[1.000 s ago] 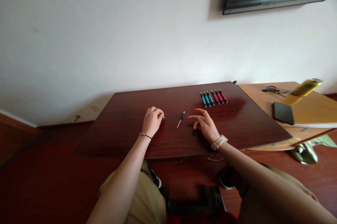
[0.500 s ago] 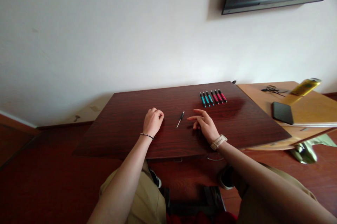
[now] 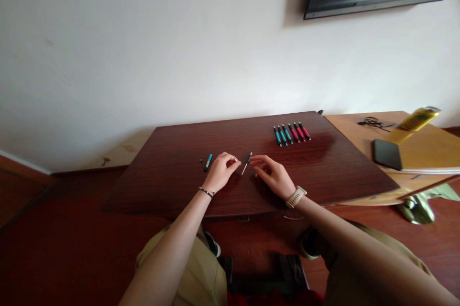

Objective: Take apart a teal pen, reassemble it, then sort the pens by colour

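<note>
Steel-tipped, the small screwdriver (image 3: 247, 163) lies mid-table (image 3: 172, 152) between our hands; our left hand (image 3: 222, 174) and right hand (image 3: 275, 175) close pinching fingertips towards it, and a clumsy nudge could roll it away.

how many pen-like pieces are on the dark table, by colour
teal in the row: 3
red in the row: 3
loose teal piece: 1
thin black-and-silver piece between left hand and right hand: 1
total: 8
</note>
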`<state>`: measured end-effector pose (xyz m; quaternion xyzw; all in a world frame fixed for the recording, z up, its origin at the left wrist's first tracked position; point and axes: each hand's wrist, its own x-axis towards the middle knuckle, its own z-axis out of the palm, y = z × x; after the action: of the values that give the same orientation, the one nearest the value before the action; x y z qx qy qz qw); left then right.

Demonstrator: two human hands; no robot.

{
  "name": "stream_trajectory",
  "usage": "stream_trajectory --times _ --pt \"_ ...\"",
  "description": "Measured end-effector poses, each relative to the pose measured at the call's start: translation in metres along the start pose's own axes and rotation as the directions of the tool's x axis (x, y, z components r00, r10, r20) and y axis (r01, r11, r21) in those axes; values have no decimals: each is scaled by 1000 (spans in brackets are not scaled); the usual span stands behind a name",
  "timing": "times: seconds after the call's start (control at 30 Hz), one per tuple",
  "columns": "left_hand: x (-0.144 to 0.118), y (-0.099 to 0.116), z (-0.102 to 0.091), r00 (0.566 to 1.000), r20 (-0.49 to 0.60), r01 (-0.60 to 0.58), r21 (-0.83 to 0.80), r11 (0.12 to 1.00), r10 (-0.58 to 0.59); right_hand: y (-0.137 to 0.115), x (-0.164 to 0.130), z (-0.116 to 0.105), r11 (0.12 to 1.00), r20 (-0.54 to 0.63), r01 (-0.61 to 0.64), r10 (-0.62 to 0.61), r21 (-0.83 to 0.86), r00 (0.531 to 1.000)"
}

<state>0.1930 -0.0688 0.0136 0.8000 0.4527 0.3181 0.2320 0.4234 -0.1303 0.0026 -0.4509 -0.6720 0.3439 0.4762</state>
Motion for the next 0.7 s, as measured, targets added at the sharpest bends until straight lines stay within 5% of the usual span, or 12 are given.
stream_trajectory --times 0.27,0.7 --pt "-8 15 7 986 164 32 -213 977 4 -3 1 8 976 113 144 -127 -161 985" --pt "-11 19 3 978 209 62 -210 976 -17 2 0 5 947 144 208 -177 -243 974"
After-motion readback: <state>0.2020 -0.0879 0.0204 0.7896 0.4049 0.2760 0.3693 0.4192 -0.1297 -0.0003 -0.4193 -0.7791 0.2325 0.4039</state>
